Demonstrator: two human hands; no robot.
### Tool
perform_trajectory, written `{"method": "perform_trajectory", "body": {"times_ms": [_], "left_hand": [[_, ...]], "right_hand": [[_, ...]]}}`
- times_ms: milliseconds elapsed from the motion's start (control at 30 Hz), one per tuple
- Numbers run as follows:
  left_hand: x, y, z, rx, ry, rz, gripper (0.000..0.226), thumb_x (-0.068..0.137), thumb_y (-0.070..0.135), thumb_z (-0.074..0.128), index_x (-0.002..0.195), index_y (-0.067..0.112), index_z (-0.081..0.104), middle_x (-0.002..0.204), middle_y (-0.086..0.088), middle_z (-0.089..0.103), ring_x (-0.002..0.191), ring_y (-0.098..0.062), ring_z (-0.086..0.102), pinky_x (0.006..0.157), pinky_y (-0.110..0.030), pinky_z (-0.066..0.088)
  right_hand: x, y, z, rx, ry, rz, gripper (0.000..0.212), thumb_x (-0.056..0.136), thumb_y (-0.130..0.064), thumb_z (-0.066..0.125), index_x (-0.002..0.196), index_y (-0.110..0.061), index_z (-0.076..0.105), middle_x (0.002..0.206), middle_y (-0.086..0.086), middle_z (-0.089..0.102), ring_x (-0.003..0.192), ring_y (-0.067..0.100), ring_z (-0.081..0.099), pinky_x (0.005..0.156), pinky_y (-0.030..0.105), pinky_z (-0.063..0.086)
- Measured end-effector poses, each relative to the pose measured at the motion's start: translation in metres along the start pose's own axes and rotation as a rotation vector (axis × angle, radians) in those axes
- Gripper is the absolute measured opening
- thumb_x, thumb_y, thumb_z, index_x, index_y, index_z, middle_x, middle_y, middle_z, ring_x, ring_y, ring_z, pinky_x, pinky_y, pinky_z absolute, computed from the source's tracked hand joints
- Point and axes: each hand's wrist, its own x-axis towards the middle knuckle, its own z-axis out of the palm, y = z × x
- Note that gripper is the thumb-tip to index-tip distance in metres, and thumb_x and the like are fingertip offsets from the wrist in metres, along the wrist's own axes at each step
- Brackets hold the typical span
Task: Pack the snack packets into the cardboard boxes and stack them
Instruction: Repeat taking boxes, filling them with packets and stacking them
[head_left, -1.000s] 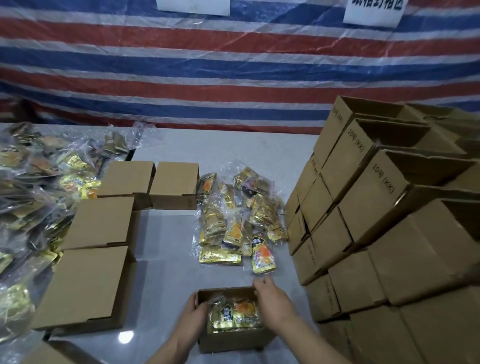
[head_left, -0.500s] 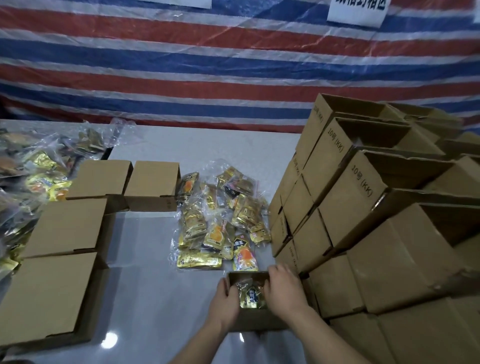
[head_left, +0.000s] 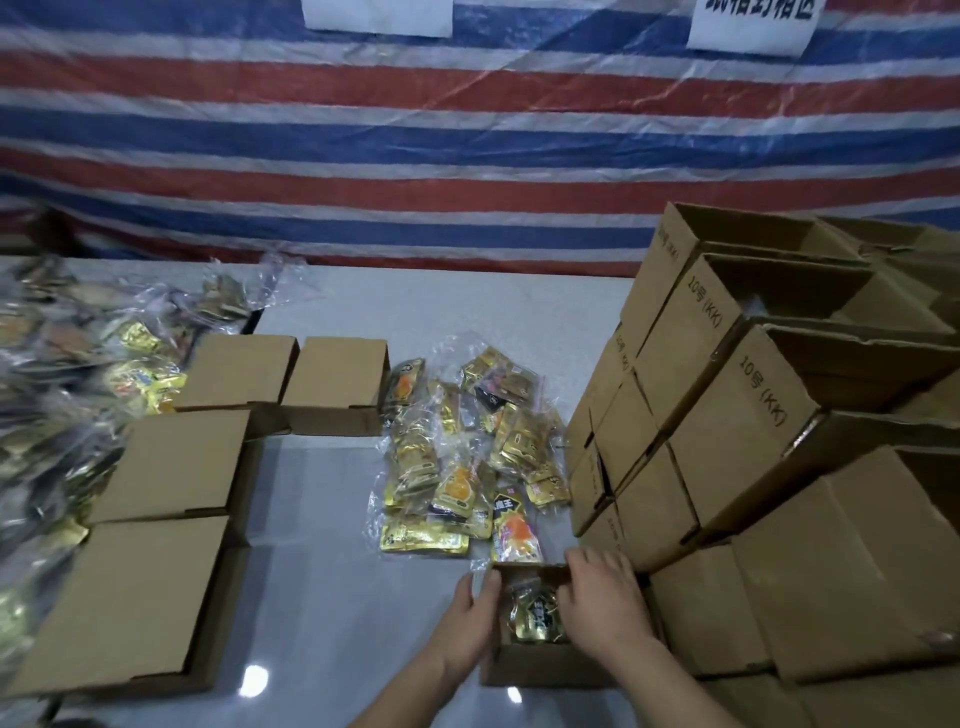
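Note:
A small open cardboard box (head_left: 540, 670) stands at the table's front, close to the stack on the right. Gold snack packets (head_left: 535, 618) lie inside it. My left hand (head_left: 470, 618) grips the box's left wall, thumb at the inner side and fingers outside. My right hand (head_left: 602, 603) rests over the box's right side, its fingers spread toward the far rim. Just behind the box lies a loose pile of gold and orange snack packets (head_left: 462, 467) in clear wrappers.
Four closed boxes sit at the left: two at the back (head_left: 234, 371) (head_left: 337, 374) and two nearer (head_left: 171, 462) (head_left: 119, 597). A tall stack of empty open boxes (head_left: 727, 415) fills the right. Clear bags of packets (head_left: 78, 364) cover the far left. A striped tarp hangs behind.
The box now sits further right, beside the stack. Both hands went from the packets inside it to its two sides.

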Motion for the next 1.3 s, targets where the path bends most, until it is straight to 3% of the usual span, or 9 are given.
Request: {"method": "perform_trajectory", "body": {"times_ms": [67, 200, 400, 500, 700, 867, 1000, 1133, 1300], "left_hand": [[0.000, 0.001, -0.006, 0.013, -0.031, -0.043, 0.072, 0.099, 0.060, 0.034, 0.157, 0.021, 0.017, 0.159, -0.001, 0.029, 0.146, -0.023, 0.029, 0.116, -0.036, 0.026], [-0.003, -0.001, 0.002, 0.038, -0.113, -0.015, 0.057, 0.103, 0.055, 0.026, 0.151, 0.024, 0.034, 0.153, -0.001, 0.041, 0.140, -0.020, 0.038, 0.118, -0.039, 0.028], [-0.002, 0.001, -0.002, 0.117, -0.100, -0.016, 0.063, 0.102, 0.057, 0.021, 0.154, 0.020, 0.027, 0.157, -0.006, 0.034, 0.143, -0.025, 0.034, 0.118, -0.042, 0.028], [0.007, 0.012, -0.023, 0.124, 0.005, 0.042, 0.063, 0.103, 0.054, 0.022, 0.155, 0.019, 0.023, 0.160, -0.003, 0.029, 0.146, -0.023, 0.029, 0.117, -0.037, 0.023], [0.063, 0.058, -0.097, 0.358, 0.401, 0.238, 0.045, 0.102, 0.032, 0.045, 0.141, 0.009, 0.043, 0.141, -0.014, 0.052, 0.128, -0.029, 0.051, 0.099, -0.033, 0.040], [0.125, 0.084, -0.140, 0.563, 0.462, 0.148, 0.062, 0.098, 0.043, 0.048, 0.147, 0.007, 0.033, 0.146, -0.017, 0.042, 0.132, -0.033, 0.045, 0.106, -0.039, 0.038], [0.163, 0.084, -0.141, 0.678, 0.409, 0.058, 0.076, 0.094, 0.050, 0.049, 0.152, 0.011, 0.020, 0.145, -0.016, 0.041, 0.129, -0.034, 0.046, 0.104, -0.042, 0.043], [0.195, 0.084, -0.124, 0.661, 0.407, -0.034, 0.087, 0.087, 0.055, 0.057, 0.153, 0.016, 0.017, 0.141, -0.012, 0.047, 0.124, -0.033, 0.051, 0.100, -0.041, 0.048], [0.219, 0.080, -0.105, 0.718, 0.454, -0.145, 0.102, 0.079, 0.068, 0.060, 0.153, 0.014, 0.016, 0.144, -0.014, 0.044, 0.130, -0.033, 0.046, 0.102, -0.046, 0.047]], "right_hand": [[0.000, -0.003, -0.001, -0.027, -0.032, 0.003, 0.024, 0.096, -0.036, 0.042, 0.118, -0.028, 0.049, 0.122, -0.004, 0.055, 0.119, 0.018, 0.048, 0.111, 0.039, 0.029], [-0.003, -0.008, -0.002, -0.061, -0.067, 0.050, 0.026, 0.099, -0.038, 0.037, 0.121, -0.028, 0.048, 0.125, -0.003, 0.055, 0.120, 0.019, 0.049, 0.109, 0.040, 0.031], [-0.002, -0.007, -0.010, 0.027, -0.073, 0.041, 0.021, 0.099, -0.028, 0.036, 0.116, -0.028, 0.049, 0.118, -0.004, 0.057, 0.113, 0.016, 0.051, 0.109, 0.035, 0.033], [0.010, -0.013, -0.021, 0.146, 0.002, 0.030, 0.027, 0.098, -0.024, 0.037, 0.119, -0.027, 0.053, 0.114, -0.007, 0.057, 0.108, 0.014, 0.051, 0.108, 0.032, 0.036], [0.068, -0.045, -0.048, 0.377, 0.066, 0.021, 0.039, 0.101, -0.027, 0.039, 0.135, -0.015, 0.052, 0.130, 0.000, 0.057, 0.121, 0.018, 0.053, 0.106, 0.037, 0.042], [0.134, -0.078, -0.051, 0.480, -0.011, 0.002, 0.043, 0.102, -0.036, 0.042, 0.136, -0.012, 0.049, 0.128, 0.004, 0.057, 0.108, 0.018, 0.057, 0.095, 0.039, 0.049], [0.165, -0.097, -0.035, 0.532, -0.082, 0.006, 0.049, 0.101, -0.038, 0.043, 0.143, -0.013, 0.044, 0.134, 0.006, 0.054, 0.107, 0.018, 0.059, 0.097, 0.042, 0.050], [0.177, -0.101, -0.019, 0.548, -0.110, 0.026, 0.037, 0.099, -0.034, 0.046, 0.128, -0.013, 0.052, 0.116, 0.005, 0.061, 0.100, 0.023, 0.063, 0.089, 0.046, 0.053], [0.178, -0.090, -0.008, 0.588, -0.081, 0.044, 0.025, 0.098, -0.034, 0.050, 0.116, -0.017, 0.056, 0.101, -0.004, 0.060, 0.090, 0.013, 0.060, 0.084, 0.041, 0.054]]}}
